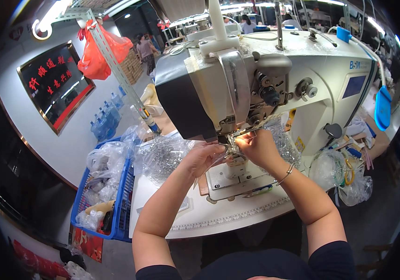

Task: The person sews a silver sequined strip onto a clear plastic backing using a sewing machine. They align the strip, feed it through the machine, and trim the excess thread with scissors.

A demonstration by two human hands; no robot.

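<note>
Both my hands are at the needle area of a white and dark industrial sewing machine [323, 70]. My left hand [202, 157] is closed, thumb and fingers pinching a clear, shiny strip [215, 162] just left of the needle. On the other side, my right hand [259, 148] has its fingers curled in close under the machine head; what they grip is hidden. The lamp-lit spot between the hands is partly covered by my fingers. Below it stands the machine's post [235, 169] on a metal plate.
Glittering clear pieces are heaped left [162, 156] and right [284, 142] of the post. A blue basket [127, 200] of plastic bags stands at the table's left. A ruler strip [232, 218] follows the front edge. Scissors with yellow handles [349, 171] lie at the right.
</note>
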